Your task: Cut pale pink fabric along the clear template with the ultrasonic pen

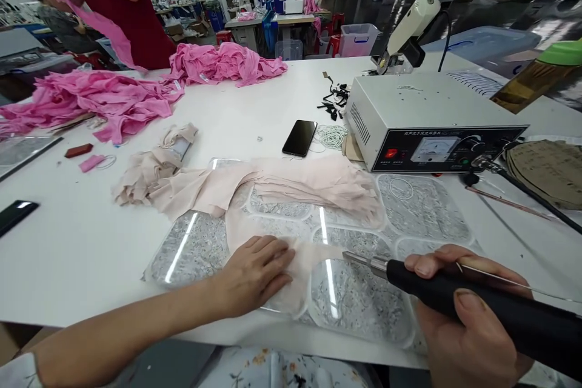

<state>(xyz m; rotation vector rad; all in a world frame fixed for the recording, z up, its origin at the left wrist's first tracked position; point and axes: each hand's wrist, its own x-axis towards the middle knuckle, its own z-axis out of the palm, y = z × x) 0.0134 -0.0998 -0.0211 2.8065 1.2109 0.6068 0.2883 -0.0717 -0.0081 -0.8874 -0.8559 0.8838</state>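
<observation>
My right hand (473, 315) is wrapped round a black ultrasonic cutter handpiece (436, 291) with a metal tip. The tip touches the right end of a pale pink piece of fabric (297, 279), which lies over a clear mat with marbled grey panels (359, 303). My left hand (254, 276) lies flat on that fabric, fingers stretched out. Just behind it, a stack of pale pink fabric pieces (318, 185) is spread over the mat. A crumpled bundle of the same fabric (140, 176) lies to its left.
A control box (431, 103) with a dial stands at the right, cabled towards the handpiece. Nearby are a black phone (299, 138), pale green cord (331, 137) and a bottle (531, 76). Bright pink garments (91, 100) cover the back left, by a person in red (118, 12).
</observation>
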